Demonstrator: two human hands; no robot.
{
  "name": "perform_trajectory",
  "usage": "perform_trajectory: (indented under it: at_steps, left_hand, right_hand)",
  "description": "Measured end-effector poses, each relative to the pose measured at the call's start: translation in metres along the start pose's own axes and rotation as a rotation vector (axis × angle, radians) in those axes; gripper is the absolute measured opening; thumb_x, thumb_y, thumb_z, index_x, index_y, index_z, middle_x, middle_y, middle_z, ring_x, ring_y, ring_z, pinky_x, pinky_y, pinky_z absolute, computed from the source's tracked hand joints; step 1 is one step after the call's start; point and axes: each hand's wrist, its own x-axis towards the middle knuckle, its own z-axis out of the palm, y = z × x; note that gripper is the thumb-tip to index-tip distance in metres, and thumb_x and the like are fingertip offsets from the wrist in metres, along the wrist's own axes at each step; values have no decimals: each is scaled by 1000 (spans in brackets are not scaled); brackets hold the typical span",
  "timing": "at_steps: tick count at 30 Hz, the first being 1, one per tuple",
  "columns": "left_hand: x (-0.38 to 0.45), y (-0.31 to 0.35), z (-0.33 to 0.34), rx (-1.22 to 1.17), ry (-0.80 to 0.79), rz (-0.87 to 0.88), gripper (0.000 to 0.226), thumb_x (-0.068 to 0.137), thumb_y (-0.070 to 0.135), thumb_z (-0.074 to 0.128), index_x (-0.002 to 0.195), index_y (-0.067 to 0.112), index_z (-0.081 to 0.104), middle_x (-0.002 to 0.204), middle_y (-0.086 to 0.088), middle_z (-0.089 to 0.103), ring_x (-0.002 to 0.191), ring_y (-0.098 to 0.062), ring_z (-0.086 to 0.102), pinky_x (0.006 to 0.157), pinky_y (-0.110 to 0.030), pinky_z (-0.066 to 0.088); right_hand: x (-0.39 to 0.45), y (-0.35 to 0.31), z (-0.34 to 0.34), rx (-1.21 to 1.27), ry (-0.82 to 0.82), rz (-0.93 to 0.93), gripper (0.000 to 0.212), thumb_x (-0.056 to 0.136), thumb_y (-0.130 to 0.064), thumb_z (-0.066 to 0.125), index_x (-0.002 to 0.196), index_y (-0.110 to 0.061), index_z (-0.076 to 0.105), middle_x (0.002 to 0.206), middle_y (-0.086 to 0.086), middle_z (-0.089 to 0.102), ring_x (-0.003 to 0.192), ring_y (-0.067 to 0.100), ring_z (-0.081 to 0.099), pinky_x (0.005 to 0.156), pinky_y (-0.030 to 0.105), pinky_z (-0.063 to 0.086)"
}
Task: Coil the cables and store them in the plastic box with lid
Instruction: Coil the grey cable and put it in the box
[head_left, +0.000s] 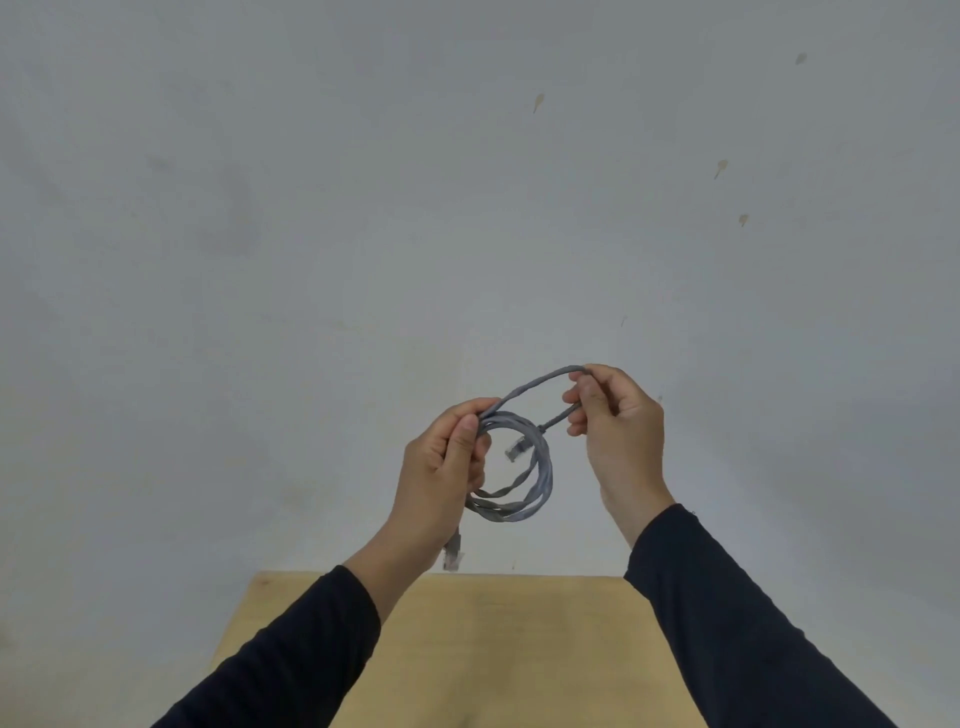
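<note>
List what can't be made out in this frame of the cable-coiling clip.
- Plastic box with lid: not in the head view at all.
- Wooden table: near part cut off by the bottom edge and covered by the sleeves.
- Grey network cable: part of the coil hidden inside the left hand; the stretch inside the right hand is covered by its fingers.
- Dangling plug: blurred.

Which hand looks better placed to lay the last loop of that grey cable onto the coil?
The right hand, most likely. It pinches the free stretch of the grey cable arching toward the coil, so it can swing that loop over. The left hand is occupied clamping the finished loops together.
</note>
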Motion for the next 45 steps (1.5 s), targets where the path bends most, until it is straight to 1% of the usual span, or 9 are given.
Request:
perform_trajectory:
  at_steps: [7, 15, 18, 23, 28, 34, 38, 41, 45]
  left_hand:
    - [8, -6, 4, 23, 89, 7, 30, 98, 14, 39, 97, 27, 66, 61, 8, 50, 49, -5, 39, 46, -16, 35]
    - [22, -9, 1, -23, 179, -1, 29, 99, 14, 37, 101, 22, 64, 65, -2, 47, 47, -4, 38, 44, -15, 34]
    - [23, -11, 2, -59, 183, -26, 29, 99, 15, 37, 104, 19, 64, 66, -1, 46, 46, -5, 36, 44, -16, 33]
    - [29, -12, 0, -97, 220, -49, 29, 99, 15, 36, 102, 20, 65, 67, -2, 45, 45, -5, 34, 44, -16, 32]
    - [30, -12, -2, -52, 228, -25, 31, 99, 16, 37, 96, 27, 66, 66, 2, 47, 48, -5, 37, 46, -18, 35]
    - [32, -15, -5, -29, 235, -29, 30, 99, 16, 37, 98, 26, 65, 67, 1, 48, 47, -5, 38, 45, -17, 36]
    - [41, -17, -24, 6, 305, -13, 31, 99, 16, 36, 99, 27, 65, 70, 0, 49, 48, -3, 38, 47, -15, 36]
    - [40, -17, -28, 17, 287, 11, 30, 99, 16, 36, 100, 26, 64, 70, 0, 48, 47, -4, 37, 46, -16, 35]
    - [35, -17, -25, 20, 233, 34, 29, 100, 16, 36, 100, 24, 64, 69, 1, 48, 48, -4, 36, 47, -16, 34]
  right_hand:
    - [-8, 10, 12, 175, -195, 396, 19, 92, -9, 51, 83, -8, 68, 62, 2, 58, 52, 12, 47, 49, 20, 44]
    - [-21, 13, 11, 15, -468, 284, 28, 95, -10, 46, 92, -19, 72, 87, -1, 71, 68, 6, 51, 59, 20, 34]
    - [-23, 16, 13, -163, -333, 103, 26, 95, -12, 45, 98, -20, 69, 79, -7, 63, 63, -2, 53, 63, 15, 37]
    - [-35, 27, 17, -493, -93, -527, 34, 86, -10, 51, 119, -10, 57, 95, -2, 51, 83, -3, 49, 75, 2, 37]
    - [-42, 39, 23, -571, -305, -871, 29, 78, -9, 65, 107, -9, 66, 83, 7, 54, 79, 17, 51, 70, 20, 45]
    - [-42, 33, 31, -465, -416, -827, 10, 88, -18, 58, 86, -12, 66, 80, 2, 62, 80, 13, 47, 76, 15, 39]
    - [-55, 21, 27, -291, -589, -491, 9, 90, -23, 51, 83, -25, 56, 76, -6, 58, 71, 6, 53, 67, 12, 40]
    - [-49, 17, 27, -240, -387, -276, 16, 94, -15, 46, 83, -16, 58, 63, -6, 56, 47, 3, 45, 48, 9, 32]
    - [-33, 19, 35, -315, -178, -156, 18, 95, -19, 45, 91, -13, 62, 63, -5, 61, 45, 1, 46, 45, 9, 35]
